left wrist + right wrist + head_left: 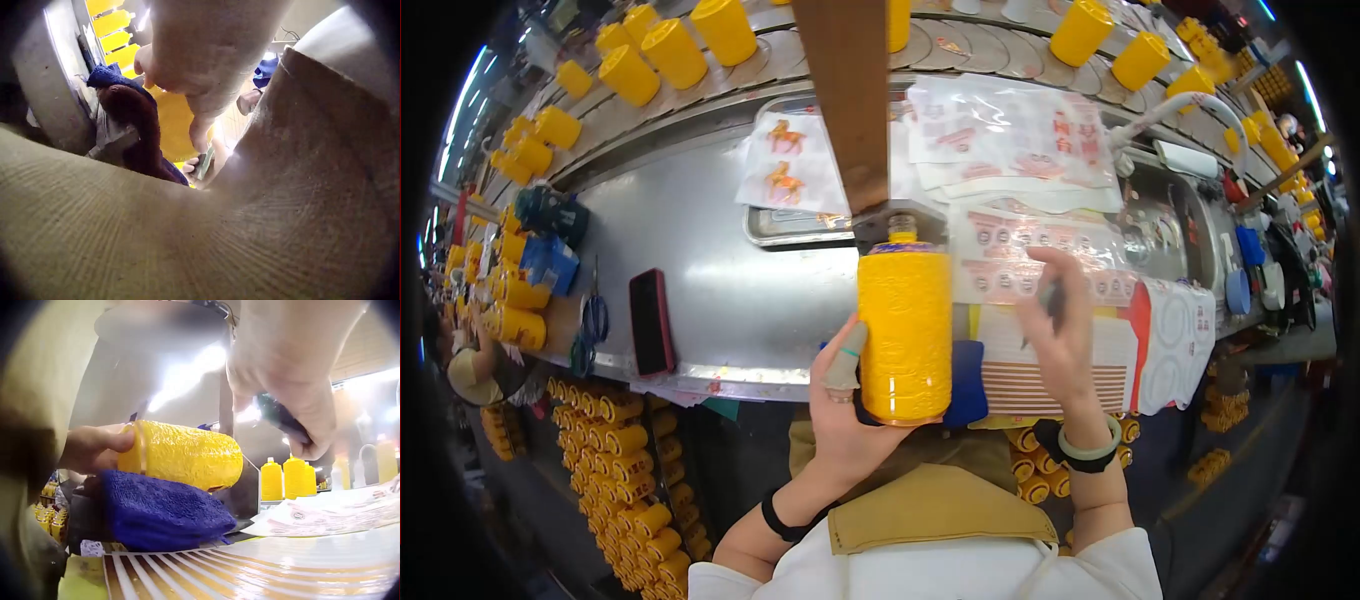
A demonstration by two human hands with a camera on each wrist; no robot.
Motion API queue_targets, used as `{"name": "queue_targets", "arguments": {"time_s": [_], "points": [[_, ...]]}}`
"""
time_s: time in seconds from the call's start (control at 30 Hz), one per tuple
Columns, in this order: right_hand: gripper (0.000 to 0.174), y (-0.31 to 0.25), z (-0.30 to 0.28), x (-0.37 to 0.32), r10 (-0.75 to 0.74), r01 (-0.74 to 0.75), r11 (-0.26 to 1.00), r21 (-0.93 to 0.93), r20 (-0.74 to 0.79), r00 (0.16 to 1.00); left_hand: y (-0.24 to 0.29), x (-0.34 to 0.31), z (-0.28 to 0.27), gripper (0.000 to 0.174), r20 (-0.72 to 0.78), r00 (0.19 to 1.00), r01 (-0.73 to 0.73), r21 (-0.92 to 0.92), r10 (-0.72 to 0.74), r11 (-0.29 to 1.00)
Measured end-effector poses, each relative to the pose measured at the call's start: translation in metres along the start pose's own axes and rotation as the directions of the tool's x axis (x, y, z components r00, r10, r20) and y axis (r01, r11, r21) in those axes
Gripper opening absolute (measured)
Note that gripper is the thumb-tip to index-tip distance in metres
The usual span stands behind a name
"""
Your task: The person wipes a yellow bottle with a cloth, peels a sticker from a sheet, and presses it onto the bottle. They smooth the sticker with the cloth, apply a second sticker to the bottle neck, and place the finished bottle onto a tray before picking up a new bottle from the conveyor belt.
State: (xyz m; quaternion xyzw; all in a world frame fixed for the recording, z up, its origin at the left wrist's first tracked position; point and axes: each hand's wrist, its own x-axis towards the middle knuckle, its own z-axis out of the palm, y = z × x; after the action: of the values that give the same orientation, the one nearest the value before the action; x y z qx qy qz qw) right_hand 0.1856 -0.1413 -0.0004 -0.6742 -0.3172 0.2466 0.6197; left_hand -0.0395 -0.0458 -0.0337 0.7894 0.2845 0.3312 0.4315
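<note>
A yellow bottle [905,335] with an embossed surface lies on its side, its bare neck pointing away from the body. My left hand [850,420] grips it around the base end; a grey cover with a green band wraps one finger. Under and beside the bottle is a folded blue cloth [169,512]. To the right, my right hand [1065,335] is raised over the sheets, apart from the bottle. Its fingers and thumb pinch a small dark green tool [281,419], whose kind I cannot tell. Below that hand lies a sheet with brown strips [1050,388].
A brown wooden post [840,100] stands just beyond the bottle neck. Printed sticker sheets [1010,140] cover the right side, near a sink [1170,220]. On the left are a phone [651,322] and a metal tray [800,228]. More yellow bottles [675,55] stand along the conveyor behind.
</note>
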Motion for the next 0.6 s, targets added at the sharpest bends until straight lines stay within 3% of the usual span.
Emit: {"name": "queue_targets", "arguments": {"time_s": [0.07, 0.2, 0.23, 0.33, 0.4, 0.5, 0.57, 0.6], "points": [[0.036, 0.001, 0.002, 0.005, -0.202, 0.235, 0.896, -0.378, 0.126, 0.971, -0.002, -0.002, 0.001, 0.107, -0.026, 1.0, 0.014, -0.008, -0.014, 1.0], [0.031, -0.006, -0.007, 0.018, -0.129, 0.241, 0.825, -0.512, 0.245, 0.961, -0.002, 0.0, -0.001, 0.108, -0.007, 1.0, -0.027, 0.059, 0.027, 0.998], [0.028, -0.007, -0.008, 0.025, -0.098, 0.225, 0.819, -0.527, 0.259, 0.961, -0.003, 0.001, 0.003, 0.109, -0.015, 1.0, -0.019, -0.069, 0.018, 0.997], [0.027, -0.005, -0.002, 0.058, -0.086, 0.259, 0.801, -0.539, 0.326, 0.942, -0.004, 0.002, 0.0, 0.108, -0.014, 1.0, 0.001, -0.064, -0.002, 0.998], [0.037, 0.009, 0.007, 0.093, -0.229, 0.467, 0.697, -0.543, 0.448, 0.864, -0.009, 0.001, -0.004, 0.107, -0.027, 0.999, -0.018, -0.013, 0.017, 1.0], [0.039, 0.02, 0.036, 0.148, -0.248, 0.604, 0.599, -0.525, 0.596, 0.764, -0.011, 0.002, -0.006, 0.106, 0.023, 0.999, -0.043, 0.062, 0.042, 0.997], [0.039, 0.037, 0.061, 0.187, -0.239, 0.676, 0.534, -0.508, 0.676, 0.697, -0.01, 0.001, -0.004, 0.096, -0.016, 1.0, -0.01, -0.035, 0.009, 0.999], [0.044, 0.05, 0.075, 0.208, -0.283, 0.81, 0.421, -0.407, 0.79, 0.544, -0.01, 0.0, -0.004, 0.096, -0.03, 1.0, -0.011, -0.032, 0.01, 0.999]]}}
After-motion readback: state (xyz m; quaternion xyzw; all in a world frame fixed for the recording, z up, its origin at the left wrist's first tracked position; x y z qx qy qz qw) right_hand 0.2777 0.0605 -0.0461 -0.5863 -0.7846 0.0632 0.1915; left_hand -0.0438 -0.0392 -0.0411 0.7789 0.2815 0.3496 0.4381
